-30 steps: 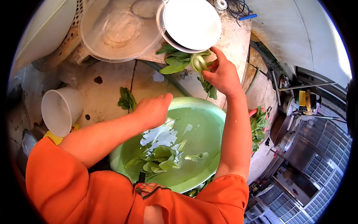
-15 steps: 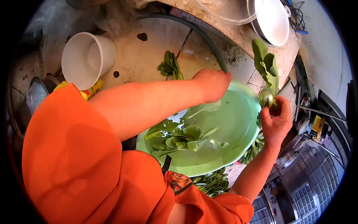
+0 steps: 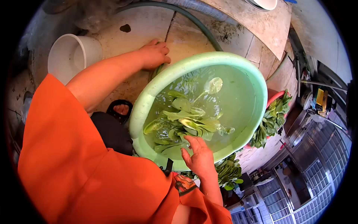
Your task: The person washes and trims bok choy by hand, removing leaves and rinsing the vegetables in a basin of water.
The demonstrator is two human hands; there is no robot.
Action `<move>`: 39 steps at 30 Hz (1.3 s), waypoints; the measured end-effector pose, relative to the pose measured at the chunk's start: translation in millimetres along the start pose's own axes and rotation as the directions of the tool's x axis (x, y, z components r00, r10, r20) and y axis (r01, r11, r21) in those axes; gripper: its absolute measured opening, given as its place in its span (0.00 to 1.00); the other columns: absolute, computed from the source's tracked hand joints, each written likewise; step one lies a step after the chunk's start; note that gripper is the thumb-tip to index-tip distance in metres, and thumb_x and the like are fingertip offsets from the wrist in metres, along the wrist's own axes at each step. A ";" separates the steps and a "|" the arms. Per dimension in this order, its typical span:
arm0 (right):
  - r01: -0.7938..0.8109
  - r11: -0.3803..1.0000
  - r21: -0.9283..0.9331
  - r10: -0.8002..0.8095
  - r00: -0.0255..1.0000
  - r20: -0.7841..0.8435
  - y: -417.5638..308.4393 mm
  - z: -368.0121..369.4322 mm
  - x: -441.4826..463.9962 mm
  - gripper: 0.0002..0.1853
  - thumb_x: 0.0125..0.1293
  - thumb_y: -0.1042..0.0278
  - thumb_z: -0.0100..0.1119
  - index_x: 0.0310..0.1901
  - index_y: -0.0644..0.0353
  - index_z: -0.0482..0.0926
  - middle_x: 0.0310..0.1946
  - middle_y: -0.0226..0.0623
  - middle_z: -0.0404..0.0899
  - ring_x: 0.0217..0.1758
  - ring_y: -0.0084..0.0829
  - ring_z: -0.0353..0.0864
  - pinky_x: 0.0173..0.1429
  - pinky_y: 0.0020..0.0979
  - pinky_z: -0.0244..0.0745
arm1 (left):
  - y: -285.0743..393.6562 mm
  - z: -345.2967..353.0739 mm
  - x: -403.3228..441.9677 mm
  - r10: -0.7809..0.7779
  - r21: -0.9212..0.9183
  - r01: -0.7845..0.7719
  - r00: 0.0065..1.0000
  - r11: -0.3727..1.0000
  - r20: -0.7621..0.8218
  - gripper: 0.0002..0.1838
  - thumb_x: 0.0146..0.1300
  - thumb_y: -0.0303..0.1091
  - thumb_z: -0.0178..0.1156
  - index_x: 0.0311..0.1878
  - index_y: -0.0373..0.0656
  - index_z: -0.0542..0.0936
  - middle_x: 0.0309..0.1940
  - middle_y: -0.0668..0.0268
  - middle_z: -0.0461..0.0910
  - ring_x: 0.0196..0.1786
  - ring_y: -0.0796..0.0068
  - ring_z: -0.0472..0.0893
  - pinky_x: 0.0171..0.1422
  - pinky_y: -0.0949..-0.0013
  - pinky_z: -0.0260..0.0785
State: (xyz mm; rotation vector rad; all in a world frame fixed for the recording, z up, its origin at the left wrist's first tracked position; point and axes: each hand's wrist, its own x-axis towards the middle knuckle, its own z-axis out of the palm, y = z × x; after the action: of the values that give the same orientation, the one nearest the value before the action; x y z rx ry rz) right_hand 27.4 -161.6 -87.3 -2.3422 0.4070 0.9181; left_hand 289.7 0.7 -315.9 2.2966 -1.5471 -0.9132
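Note:
My right hand (image 3: 199, 155) is over the near rim of a light green basin (image 3: 255, 71) of water, its fingers apart and holding nothing. Just beyond its fingertips, several bok choy (image 3: 190, 119) float in a loose cluster, and one pale leaf (image 3: 213, 85) sticks out from them. Outside the basin's left rim, my left hand (image 3: 153, 55) reaches down to the tiled floor with bent, separated fingers. A strip of green (image 3: 159, 69) shows under that hand; its palm is hidden.
A white bucket (image 3: 74, 52) stands at left. A hose (image 3: 201, 26) curves over the tiles behind the basin. At right, leafy greens (image 3: 275, 115) fill a red container (image 3: 275, 98); more greens (image 3: 228, 171) lie below the basin. A sandalled foot (image 3: 121, 108) is beside the rim.
My right hand has let go of its bok choy and come down over the basin, where the cluster is larger. My left hand has moved left from above the basin to the floor. The view has shifted.

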 end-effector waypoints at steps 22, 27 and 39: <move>-0.006 0.997 0.076 0.041 0.883 -0.467 151.3 78.7 -67.1 0.29 0.57 0.71 0.57 0.63 0.55 0.68 0.65 0.48 0.61 0.61 0.45 0.68 0.64 0.47 0.65 | 174.4 -96.4 -37.9 -0.095 -0.320 0.041 0.983 0.946 -0.155 0.14 0.60 0.20 0.49 0.50 0.40 0.70 0.39 0.65 0.75 0.43 0.73 0.76 0.50 0.73 0.68; -0.003 0.997 0.080 0.032 0.933 -0.360 184.8 90.4 -60.6 0.34 0.57 0.72 0.56 0.68 0.54 0.61 0.67 0.49 0.59 0.64 0.45 0.68 0.64 0.47 0.65 | 273.7 -25.4 11.8 -0.031 0.293 -0.059 0.956 0.954 0.293 0.46 0.46 0.36 0.67 0.71 0.51 0.58 0.65 0.47 0.63 0.65 0.45 0.67 0.68 0.53 0.63; 0.188 0.982 -0.010 -0.188 0.979 -0.082 229.3 139.2 -53.3 0.23 0.49 0.61 0.71 0.50 0.53 0.83 0.47 0.34 0.84 0.50 0.34 0.83 0.48 0.39 0.77 | 348.1 74.0 -38.6 -0.459 0.572 0.195 0.811 0.797 0.364 0.25 0.54 0.32 0.59 0.59 0.44 0.74 0.50 0.46 0.77 0.56 0.47 0.76 0.63 0.55 0.68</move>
State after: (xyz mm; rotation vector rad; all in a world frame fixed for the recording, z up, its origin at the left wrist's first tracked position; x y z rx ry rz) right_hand -190.3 -251.3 -226.3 -2.3788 0.2123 0.7353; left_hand -27.6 -99.2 -183.9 2.9711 -1.7645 -1.4107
